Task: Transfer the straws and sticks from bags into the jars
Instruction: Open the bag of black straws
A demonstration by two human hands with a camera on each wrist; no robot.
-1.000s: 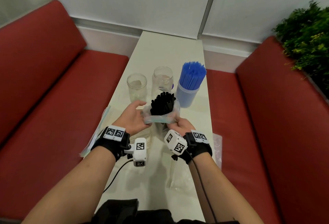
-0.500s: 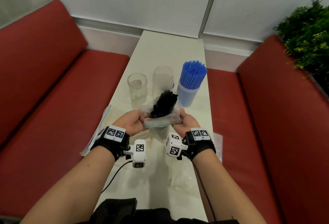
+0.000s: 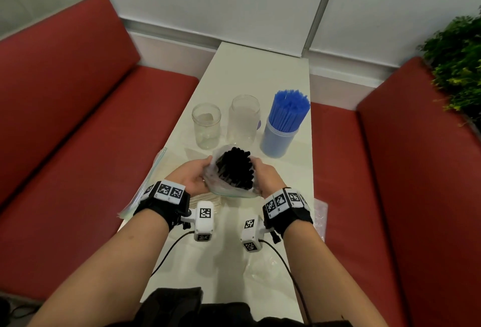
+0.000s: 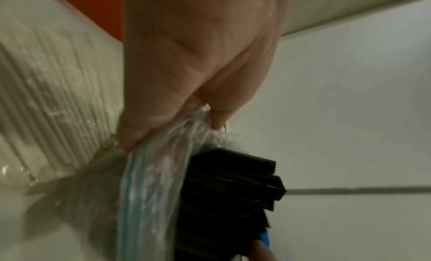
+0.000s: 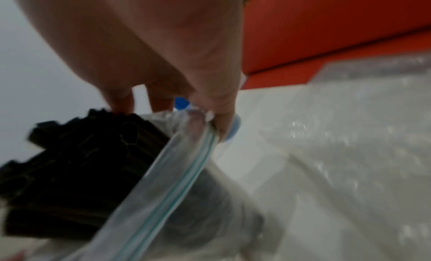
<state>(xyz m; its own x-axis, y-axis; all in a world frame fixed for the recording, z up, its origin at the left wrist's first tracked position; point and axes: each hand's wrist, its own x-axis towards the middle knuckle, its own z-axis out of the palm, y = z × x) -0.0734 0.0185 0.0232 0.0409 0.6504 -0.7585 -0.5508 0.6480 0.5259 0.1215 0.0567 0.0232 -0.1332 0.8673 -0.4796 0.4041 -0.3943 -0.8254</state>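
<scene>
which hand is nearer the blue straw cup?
Right. The right hand grips the bag of black straws just in front of the blue straw cup; the left hand grips the bag's far side, further from the cup.

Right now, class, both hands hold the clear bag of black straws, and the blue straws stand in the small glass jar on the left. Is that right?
One detail is wrong. The blue straws stand in the blue container on the right, as the head view shows. Both the left hand and the right hand do hold the clear bag of black straws.
</scene>
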